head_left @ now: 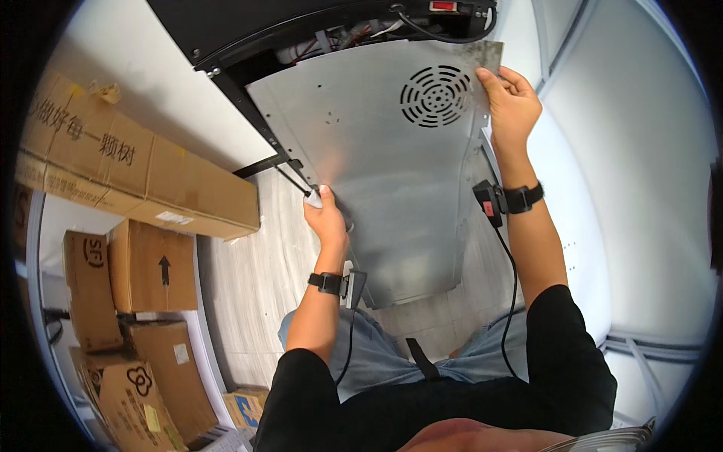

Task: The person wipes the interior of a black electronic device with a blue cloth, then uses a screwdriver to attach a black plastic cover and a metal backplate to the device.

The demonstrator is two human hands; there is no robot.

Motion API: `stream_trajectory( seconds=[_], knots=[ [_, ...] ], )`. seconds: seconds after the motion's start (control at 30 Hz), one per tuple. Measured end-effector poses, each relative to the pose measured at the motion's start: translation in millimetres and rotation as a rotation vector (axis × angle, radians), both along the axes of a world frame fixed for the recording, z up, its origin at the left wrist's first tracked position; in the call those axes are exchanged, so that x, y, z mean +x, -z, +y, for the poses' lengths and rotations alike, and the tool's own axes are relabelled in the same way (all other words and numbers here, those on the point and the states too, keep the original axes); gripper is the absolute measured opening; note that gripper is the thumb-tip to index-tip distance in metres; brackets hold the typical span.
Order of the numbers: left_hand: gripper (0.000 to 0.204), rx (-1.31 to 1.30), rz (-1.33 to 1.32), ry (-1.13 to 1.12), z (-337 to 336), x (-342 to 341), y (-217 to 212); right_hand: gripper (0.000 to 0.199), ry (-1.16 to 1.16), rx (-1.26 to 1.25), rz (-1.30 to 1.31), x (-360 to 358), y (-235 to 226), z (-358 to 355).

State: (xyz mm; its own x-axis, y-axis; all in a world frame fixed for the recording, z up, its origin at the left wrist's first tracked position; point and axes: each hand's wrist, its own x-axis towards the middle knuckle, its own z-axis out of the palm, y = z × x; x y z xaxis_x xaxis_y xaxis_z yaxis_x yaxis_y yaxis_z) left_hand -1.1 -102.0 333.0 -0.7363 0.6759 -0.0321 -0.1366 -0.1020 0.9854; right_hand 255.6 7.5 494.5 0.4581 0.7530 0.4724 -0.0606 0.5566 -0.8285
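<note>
A large grey sheet-metal panel [376, 173] with a round vent of curved slots [437, 96] leans out from a black cabinet [301, 26], in front of my legs. My right hand [514, 102] pinches the panel's upper right corner, thumb on its face. Lower down at the left edge, my left hand [327, 224] is closed at the panel, its fingers partly hidden. Against that thumb sits a small pale piece [313, 199] joined to a thin black rod or cable [291, 179]; which one, I cannot tell. Above the panel's top edge, wires [354, 35] show inside the cabinet.
Near the cabinet's top are a red switch [443, 6] and a looped black cable [444, 36]. A long cardboard box [143, 162] lies at the left, above a shelf of several brown cartons [154, 267]. White walls [648, 173] stand close on the right. Wrist-worn devices [491, 202] trail black cables.
</note>
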Motion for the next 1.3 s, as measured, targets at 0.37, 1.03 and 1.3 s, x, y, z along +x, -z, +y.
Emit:
stream_trajectory(
  seconds=[0.37,1.03,1.3],
  knots=[
    [0.017,0.057,-0.021,-0.010,-4.3,-13.9,-7.7,0.029,0.285,0.002,-0.283,-8.9,-12.1,-8.3],
    [0.018,0.055,-0.010,-0.012,5.6,-12.7,-23.4,0.028,0.237,0.010,-0.346,3.1,-25.6,-16.1],
    [0.018,0.048,-0.039,0.008,1.7,-14.7,-29.4,0.029,0.256,-0.002,-0.380,6.6,-25.0,-12.4]
  ],
)
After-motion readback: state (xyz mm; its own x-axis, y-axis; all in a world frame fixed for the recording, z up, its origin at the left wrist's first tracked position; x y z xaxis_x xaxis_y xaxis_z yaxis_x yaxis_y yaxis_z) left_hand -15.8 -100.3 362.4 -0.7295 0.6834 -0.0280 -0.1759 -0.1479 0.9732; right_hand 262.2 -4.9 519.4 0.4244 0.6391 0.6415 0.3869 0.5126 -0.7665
